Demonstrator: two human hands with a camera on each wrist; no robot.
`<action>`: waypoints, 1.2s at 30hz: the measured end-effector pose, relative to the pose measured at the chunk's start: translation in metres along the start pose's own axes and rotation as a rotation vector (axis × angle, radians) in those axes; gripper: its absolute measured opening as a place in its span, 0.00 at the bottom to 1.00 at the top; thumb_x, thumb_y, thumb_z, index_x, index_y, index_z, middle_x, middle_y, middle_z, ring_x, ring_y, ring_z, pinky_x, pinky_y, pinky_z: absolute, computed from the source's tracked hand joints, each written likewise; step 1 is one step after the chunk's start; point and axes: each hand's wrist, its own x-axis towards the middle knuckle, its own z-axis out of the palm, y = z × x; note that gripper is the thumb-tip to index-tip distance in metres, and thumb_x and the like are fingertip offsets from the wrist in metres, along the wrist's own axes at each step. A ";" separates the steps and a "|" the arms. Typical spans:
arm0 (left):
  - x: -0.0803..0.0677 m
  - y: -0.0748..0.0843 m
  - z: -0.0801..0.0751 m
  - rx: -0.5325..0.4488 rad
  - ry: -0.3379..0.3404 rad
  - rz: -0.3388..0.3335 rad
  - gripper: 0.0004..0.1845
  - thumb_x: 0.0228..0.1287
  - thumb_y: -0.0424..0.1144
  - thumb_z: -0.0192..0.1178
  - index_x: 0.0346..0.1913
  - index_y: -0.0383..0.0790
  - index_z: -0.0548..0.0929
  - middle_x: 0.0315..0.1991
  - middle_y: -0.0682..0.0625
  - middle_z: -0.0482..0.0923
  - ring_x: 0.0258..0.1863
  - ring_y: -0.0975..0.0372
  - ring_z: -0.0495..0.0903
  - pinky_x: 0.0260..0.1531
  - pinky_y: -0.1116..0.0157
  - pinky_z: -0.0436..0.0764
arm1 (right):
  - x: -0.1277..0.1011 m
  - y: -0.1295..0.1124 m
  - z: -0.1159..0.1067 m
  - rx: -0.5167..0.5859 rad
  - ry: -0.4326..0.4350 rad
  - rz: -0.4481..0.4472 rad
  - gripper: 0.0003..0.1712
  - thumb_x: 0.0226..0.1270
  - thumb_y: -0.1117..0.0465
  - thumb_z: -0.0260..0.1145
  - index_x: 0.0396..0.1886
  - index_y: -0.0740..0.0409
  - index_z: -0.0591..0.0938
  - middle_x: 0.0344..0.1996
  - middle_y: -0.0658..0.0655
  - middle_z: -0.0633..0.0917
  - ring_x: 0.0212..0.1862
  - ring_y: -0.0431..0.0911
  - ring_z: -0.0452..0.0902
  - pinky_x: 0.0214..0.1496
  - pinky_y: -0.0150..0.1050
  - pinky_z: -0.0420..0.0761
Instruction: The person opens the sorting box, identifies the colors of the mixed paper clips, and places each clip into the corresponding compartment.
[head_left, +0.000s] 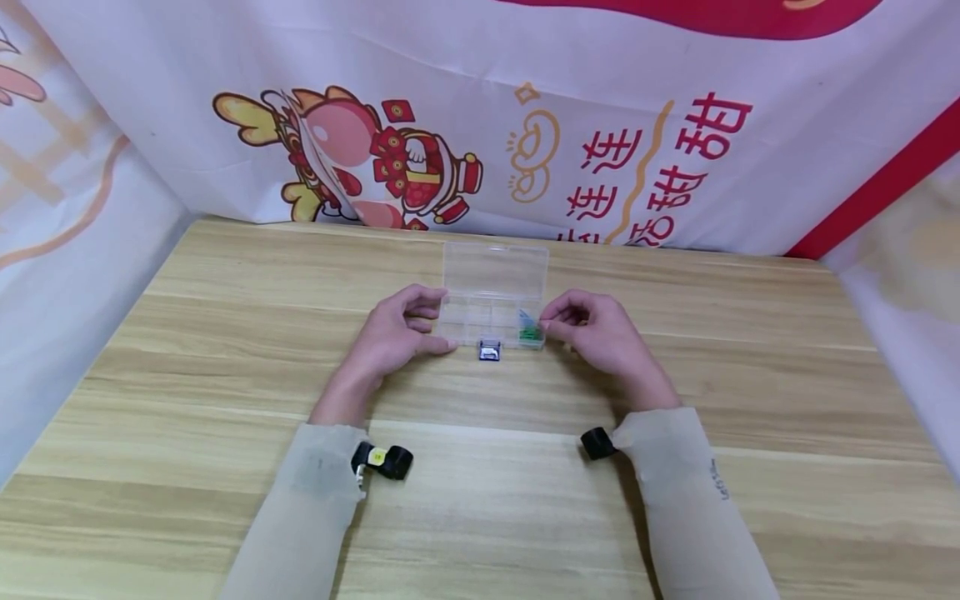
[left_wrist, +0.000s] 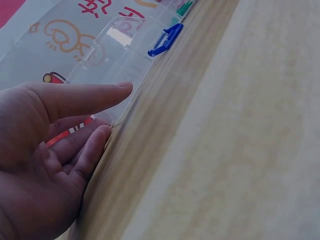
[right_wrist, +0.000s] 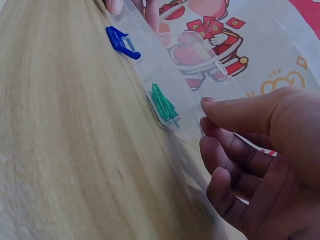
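Note:
A clear plastic compartment box [head_left: 478, 321] lies on the table with its clear lid [head_left: 495, 271] raised at the back. At its front edge a blue latch [head_left: 489, 351] hangs open. My left hand [head_left: 393, 329] grips the box's left end, thumb at the front corner and fingers along the side. Slender green pieces [right_wrist: 163, 102] lie in the front right compartment. Above them slants a thin clear, bluish piece [head_left: 527, 317], its kind unclear. My right hand [head_left: 596, 329] pinches what looks like this piece between thumb and forefinger at the box's right end; its other fingers curl loosely.
The box stands towards the back of a wood-grain table [head_left: 480, 500]. Behind it hangs a white printed cloth [head_left: 480, 150] with red lettering and a cartoon figure. Black wrist cameras [head_left: 597, 443] are strapped at both sleeves.

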 end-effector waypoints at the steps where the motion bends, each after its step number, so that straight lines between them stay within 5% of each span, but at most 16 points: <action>1: 0.000 0.000 0.000 0.001 0.000 -0.001 0.39 0.55 0.30 0.82 0.71 0.50 0.81 0.66 0.48 0.81 0.63 0.51 0.80 0.70 0.52 0.80 | 0.000 0.001 -0.002 0.007 0.001 0.007 0.07 0.76 0.57 0.72 0.47 0.53 0.88 0.44 0.57 0.86 0.44 0.51 0.77 0.43 0.39 0.81; 14: 0.000 -0.003 0.000 -0.011 0.010 0.013 0.39 0.54 0.29 0.82 0.71 0.48 0.81 0.65 0.47 0.81 0.62 0.51 0.80 0.69 0.52 0.80 | -0.003 0.046 -0.047 0.210 0.212 0.165 0.16 0.75 0.51 0.74 0.54 0.53 0.87 0.42 0.43 0.85 0.40 0.43 0.78 0.39 0.34 0.82; 22: -0.001 -0.004 -0.001 -0.020 0.019 0.005 0.39 0.53 0.28 0.82 0.70 0.48 0.81 0.65 0.47 0.81 0.62 0.51 0.80 0.68 0.53 0.81 | -0.001 0.050 -0.048 0.203 0.211 0.180 0.19 0.76 0.51 0.72 0.59 0.56 0.84 0.47 0.47 0.84 0.43 0.42 0.78 0.42 0.32 0.83; 26: 0.000 -0.005 -0.001 -0.022 0.016 0.009 0.40 0.53 0.28 0.82 0.70 0.48 0.81 0.65 0.47 0.81 0.62 0.51 0.80 0.68 0.53 0.81 | 0.004 0.046 -0.040 0.117 0.241 0.148 0.19 0.77 0.53 0.71 0.63 0.53 0.85 0.53 0.53 0.85 0.50 0.45 0.78 0.49 0.34 0.82; 31: 0.001 -0.004 0.000 -0.022 0.015 0.014 0.40 0.52 0.28 0.82 0.70 0.49 0.81 0.65 0.48 0.81 0.62 0.51 0.80 0.68 0.53 0.81 | 0.013 0.043 -0.031 -0.085 0.218 0.016 0.22 0.79 0.56 0.68 0.69 0.53 0.83 0.60 0.61 0.83 0.60 0.54 0.77 0.66 0.49 0.78; 36: 0.000 -0.003 0.001 -0.015 0.013 0.013 0.40 0.53 0.29 0.82 0.70 0.49 0.81 0.65 0.48 0.81 0.62 0.51 0.80 0.68 0.53 0.81 | 0.018 0.042 -0.027 -0.232 0.209 -0.038 0.18 0.82 0.58 0.65 0.66 0.54 0.85 0.58 0.63 0.82 0.57 0.57 0.77 0.63 0.55 0.77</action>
